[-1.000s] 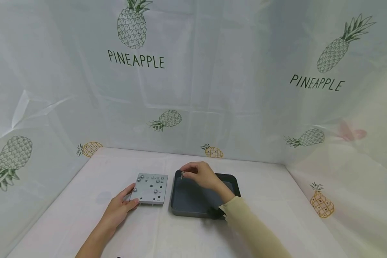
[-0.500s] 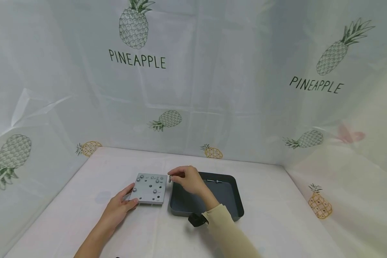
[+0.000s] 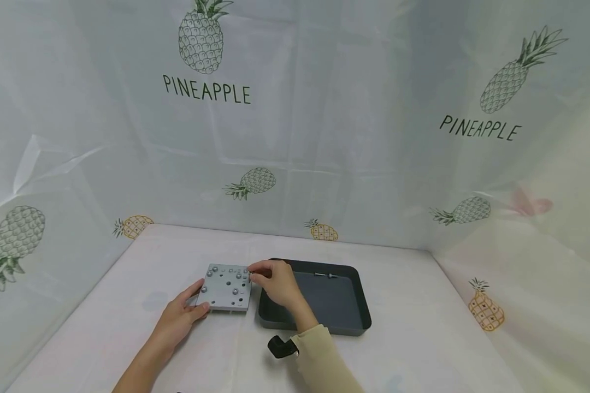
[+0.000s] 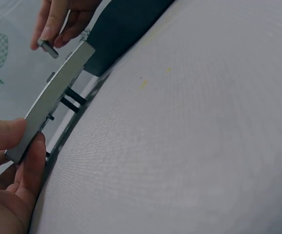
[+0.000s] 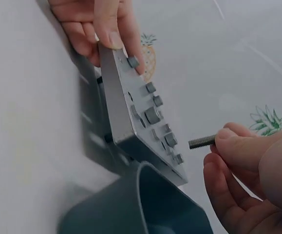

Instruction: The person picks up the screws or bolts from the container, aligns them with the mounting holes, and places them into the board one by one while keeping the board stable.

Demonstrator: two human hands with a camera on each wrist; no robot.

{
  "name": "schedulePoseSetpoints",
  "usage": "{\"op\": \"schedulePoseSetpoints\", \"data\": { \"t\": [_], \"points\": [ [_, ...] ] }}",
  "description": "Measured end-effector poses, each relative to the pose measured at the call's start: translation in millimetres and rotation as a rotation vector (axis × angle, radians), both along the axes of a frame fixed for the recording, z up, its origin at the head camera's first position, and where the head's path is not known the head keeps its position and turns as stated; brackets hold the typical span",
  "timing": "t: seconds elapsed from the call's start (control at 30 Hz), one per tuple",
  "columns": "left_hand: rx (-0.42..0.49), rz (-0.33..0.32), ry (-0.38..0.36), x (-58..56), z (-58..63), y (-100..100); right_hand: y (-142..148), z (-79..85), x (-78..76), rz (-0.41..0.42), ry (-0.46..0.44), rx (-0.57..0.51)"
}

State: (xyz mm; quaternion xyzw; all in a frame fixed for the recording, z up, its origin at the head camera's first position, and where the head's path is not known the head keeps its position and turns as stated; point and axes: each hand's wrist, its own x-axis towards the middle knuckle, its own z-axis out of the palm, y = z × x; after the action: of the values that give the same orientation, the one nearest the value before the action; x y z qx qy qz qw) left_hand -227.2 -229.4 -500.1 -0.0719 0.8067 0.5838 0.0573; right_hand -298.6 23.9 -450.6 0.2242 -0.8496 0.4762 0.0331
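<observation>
A silver metal plate [image 3: 220, 297] with several socket-head bolts and open holes is on the white-covered table. My left hand [image 3: 176, 319] grips its left edge, thumb on the near side. From the left wrist view, dark bolt shanks [image 4: 70, 105] stick out beneath the plate. My right hand [image 3: 279, 284] is at the plate's far right part, pinching a bolt [image 5: 202, 142] between thumb and fingertips. In the right wrist view the bolt's threaded end points toward the plate's bolt heads [image 5: 153, 115], with a gap between. Fingers cover the bolt's head there.
Right of the plate stands a dark grey tray [image 3: 341, 330], its wall close to the plate's edge. Two bolts [image 3: 326, 275] lie near its far side. A black wrist camera mount [image 3: 281, 346] hangs by the right sleeve. A pineapple-print curtain [image 3: 354, 136] closes the back.
My right hand has moved left from over the tray to the plate's right edge, carrying the bolt. Bolts in the tray have come into sight. My left hand keeps its grip on the plate.
</observation>
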Motion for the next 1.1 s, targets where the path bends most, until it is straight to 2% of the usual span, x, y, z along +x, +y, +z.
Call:
{"op": "schedulePoseSetpoints", "data": {
  "t": [0.3,0.87,1.1],
  "points": [
    [0.009,-0.012,0.010,-0.8,0.5,0,-6,-9.7,2.6,-0.033,0.059,0.002],
    [0.020,-0.016,0.020,-0.4,-1.2,1,-14,-22.5,5.8,-0.088,0.087,-0.017],
    [-0.005,-0.012,0.015,-0.9,0.5,-1,-18,-22.5,2.6,-0.066,0.090,-0.010]
  ]
}}
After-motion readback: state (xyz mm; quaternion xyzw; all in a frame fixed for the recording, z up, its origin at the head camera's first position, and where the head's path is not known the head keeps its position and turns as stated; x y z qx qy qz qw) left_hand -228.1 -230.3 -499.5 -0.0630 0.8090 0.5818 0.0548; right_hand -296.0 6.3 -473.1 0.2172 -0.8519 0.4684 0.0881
